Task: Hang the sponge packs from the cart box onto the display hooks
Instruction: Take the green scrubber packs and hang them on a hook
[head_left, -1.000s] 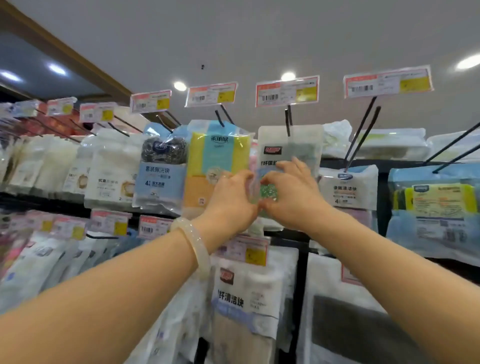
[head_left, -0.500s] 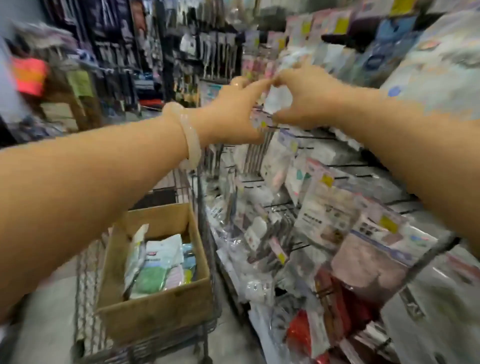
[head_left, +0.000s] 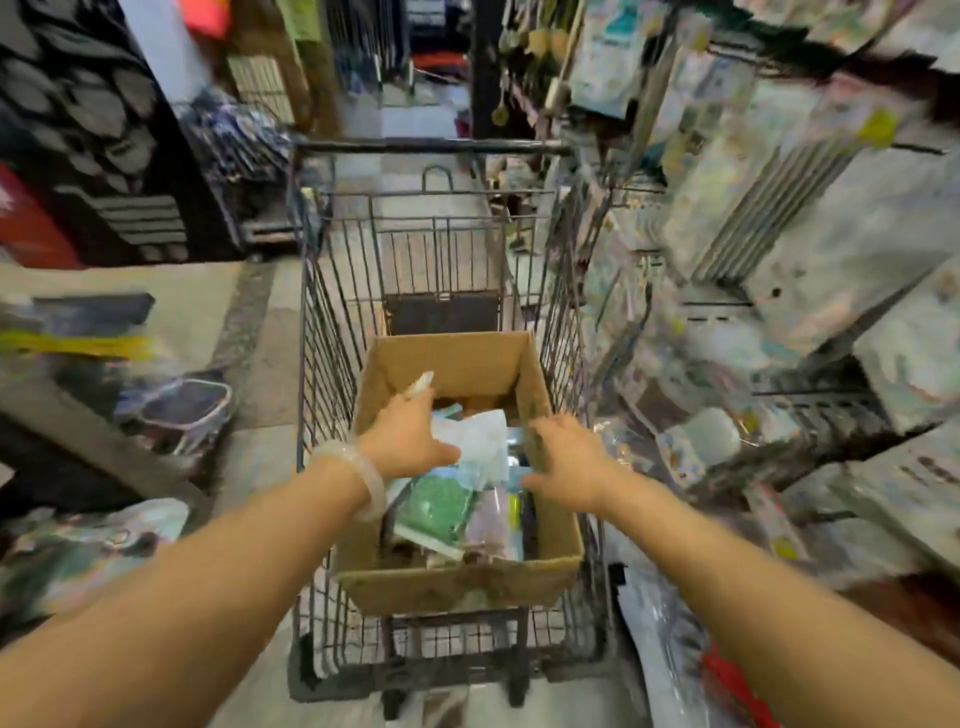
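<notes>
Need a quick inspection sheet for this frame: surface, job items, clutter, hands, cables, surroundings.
Surface: wire cart on the aisle floor, carrying an open cardboard box.
Job's things: sponge packs lying loose in the box; a white pack on top.
Clutter: a basket on the floor left of the cart.
Hands: left hand reaches into the box, touching the white pack; right hand over the box's right wall, fingers spread, holding nothing.
Cables: nothing seen.
Surroundings: display racks of hanging goods on the right, blurred.
</notes>
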